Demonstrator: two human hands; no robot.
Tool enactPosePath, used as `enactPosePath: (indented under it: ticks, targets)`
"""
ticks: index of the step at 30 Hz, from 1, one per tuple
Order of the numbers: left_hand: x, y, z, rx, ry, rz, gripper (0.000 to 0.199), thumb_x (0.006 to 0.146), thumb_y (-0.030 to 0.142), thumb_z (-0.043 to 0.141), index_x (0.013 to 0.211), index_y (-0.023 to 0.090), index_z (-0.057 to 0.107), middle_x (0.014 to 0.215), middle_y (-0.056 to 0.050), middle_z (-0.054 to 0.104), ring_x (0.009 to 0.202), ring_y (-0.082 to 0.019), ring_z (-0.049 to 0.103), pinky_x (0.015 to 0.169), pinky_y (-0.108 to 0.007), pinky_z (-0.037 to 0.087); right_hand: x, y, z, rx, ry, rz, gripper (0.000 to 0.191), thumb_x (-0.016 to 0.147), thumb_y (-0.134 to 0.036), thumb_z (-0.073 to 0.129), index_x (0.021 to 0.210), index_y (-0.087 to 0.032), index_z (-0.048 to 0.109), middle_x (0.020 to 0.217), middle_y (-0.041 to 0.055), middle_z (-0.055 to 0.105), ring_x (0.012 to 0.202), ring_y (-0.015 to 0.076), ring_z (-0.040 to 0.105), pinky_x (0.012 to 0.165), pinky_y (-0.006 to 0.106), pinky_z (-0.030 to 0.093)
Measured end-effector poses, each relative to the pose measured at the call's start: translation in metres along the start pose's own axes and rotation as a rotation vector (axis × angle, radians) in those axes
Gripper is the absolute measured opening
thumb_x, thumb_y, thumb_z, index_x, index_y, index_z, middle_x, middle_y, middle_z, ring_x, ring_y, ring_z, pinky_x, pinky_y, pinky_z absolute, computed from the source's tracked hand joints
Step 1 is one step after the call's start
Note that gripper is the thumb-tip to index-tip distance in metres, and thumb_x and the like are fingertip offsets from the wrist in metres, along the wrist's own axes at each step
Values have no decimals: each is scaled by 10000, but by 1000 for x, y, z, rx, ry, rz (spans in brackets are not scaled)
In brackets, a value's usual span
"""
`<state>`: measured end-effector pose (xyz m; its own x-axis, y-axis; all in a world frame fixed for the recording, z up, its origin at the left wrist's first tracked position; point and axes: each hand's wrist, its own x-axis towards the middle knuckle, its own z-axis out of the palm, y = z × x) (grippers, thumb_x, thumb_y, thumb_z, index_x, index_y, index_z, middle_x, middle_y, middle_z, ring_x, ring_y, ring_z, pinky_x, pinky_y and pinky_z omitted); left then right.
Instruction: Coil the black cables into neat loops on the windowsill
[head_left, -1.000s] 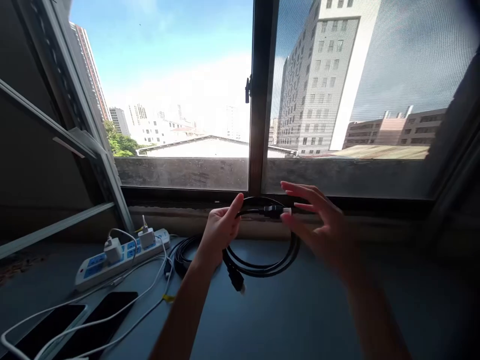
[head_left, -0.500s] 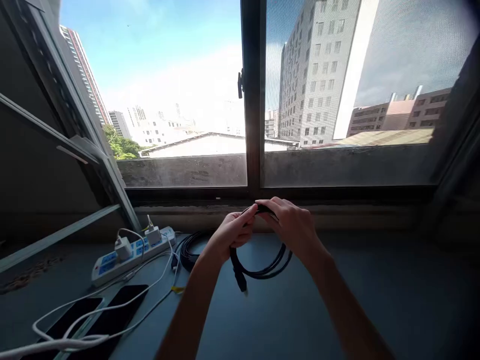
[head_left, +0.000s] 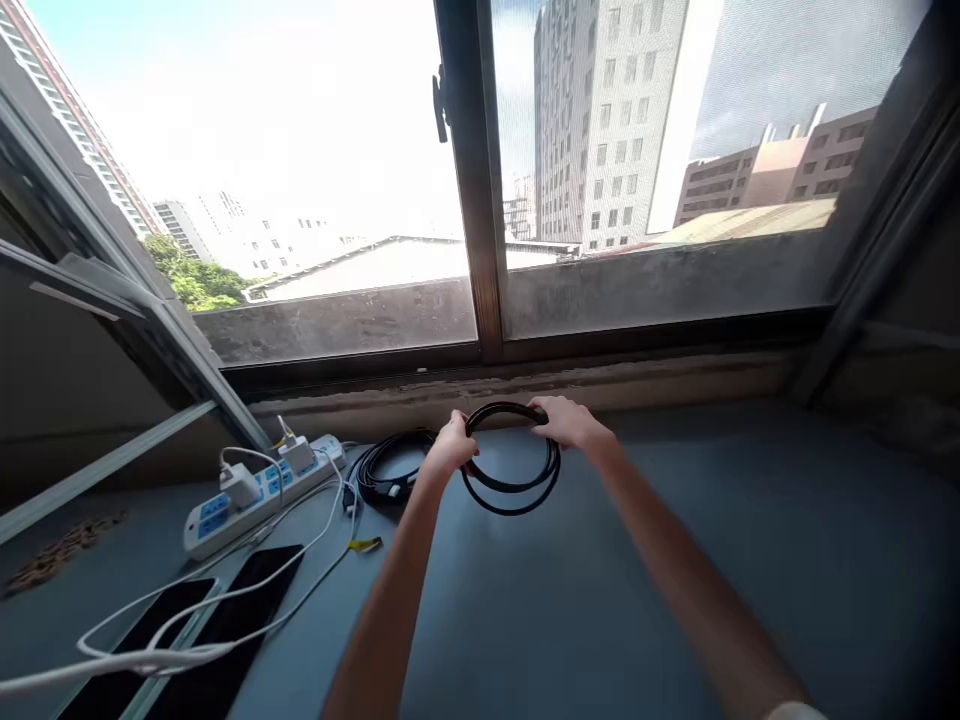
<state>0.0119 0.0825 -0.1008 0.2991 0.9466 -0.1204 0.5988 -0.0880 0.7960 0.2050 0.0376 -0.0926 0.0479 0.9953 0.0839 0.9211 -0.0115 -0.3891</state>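
A coil of black cable (head_left: 517, 488) hangs between the two hands over the blue-grey tabletop (head_left: 600, 600); whether its lower edge touches the surface I cannot tell. Taking the coil as the dial, the left hand (head_left: 452, 445) pinches the loops at about ten o'clock and the right hand (head_left: 566, 420) grips them near one. Both look closed on the cable.

The lower loops fan slightly apart, so handling this well probably means gathering them to one size, holding the bundle firmly at one point and letting the cable follow its natural curl, without twist or sharp bends.

Outward, a second black cable coil (head_left: 365, 475) lies near, at nine o'clock. Beyond it in that direction sits a white power strip (head_left: 307, 483) with two plugs. Two dark phones (head_left: 255, 610) lie at eight, crossed by white cords (head_left: 187, 654).
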Motion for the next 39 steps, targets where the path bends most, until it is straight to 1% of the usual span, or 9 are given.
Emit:
enactPosePath:
  ticks: [6,10,13,16,20,22,25,30,39]
  targets:
    - [19,-18,12,54,-20,-37,243,722,62,571,951,120,512,530,14,525,385,-145,506,395,-229,412,9,6,18,-50,-70,27,275,904,-34,634,1151,-138,571,937,59,608,679,216,616,718,317,482]
    - [15,-9,6,4,13,90,109,802,162,522,908,139,529,523,12,525,414,-131,510,418,-208,400,5,-2,6,-67,65,7,215,930,-19,585,1103,-145,564,950,90,607,900,305,570,721,316,445]
    - [9,2,-2,-63,109,225,96,842,238,496,899,166,521,583,6,546,477,-124,537,482,-206,412,-6,-14,-10,-41,212,-35,176,977,-47,539,1099,-173,524,894,62,612,858,300,585,642,274,424]
    - [2,13,-12,-136,218,297,252,844,357,515,1015,175,490,726,-22,592,632,-144,597,598,-221,446,-14,-24,-22,10,359,-50,220,985,-41,504,1142,-187,457,824,30,604,736,263,610,558,240,414]
    - [-11,24,-24,-113,388,250,745,717,498,659,1273,139,316,955,-100,596,901,-227,587,760,-286,439,-15,-30,-24,349,687,-85,196,956,-51,437,1106,-176,421,627,-29,525,466,208,563,433,230,419]
    - [-17,29,-24,-135,346,219,790,713,541,646,1287,125,297,963,-114,598,909,-240,584,757,-296,443,-15,-34,-23,572,796,-149,174,944,-73,394,1076,-186,401,579,-60,468,394,185,519,377,218,421]
    - [-23,37,-17,-286,210,198,530,820,428,569,1204,134,351,918,-103,613,772,-197,615,648,-266,472,-17,-40,-24,708,840,-246,141,935,-88,375,1024,-195,400,579,-73,446,363,163,498,336,199,414]
    - [-37,50,-14,-498,94,215,234,902,198,426,1129,179,372,970,-83,628,696,-145,653,593,-216,476,-19,-37,-25,505,838,-248,198,932,-39,400,1067,-181,430,636,-54,531,395,158,537,373,205,385]
    - [-43,52,-17,-593,-140,210,270,909,262,457,1144,157,375,867,-97,664,638,-201,666,547,-257,495,-17,-25,-26,292,668,-55,420,908,46,488,1267,-170,464,735,-17,604,432,187,572,510,262,481]
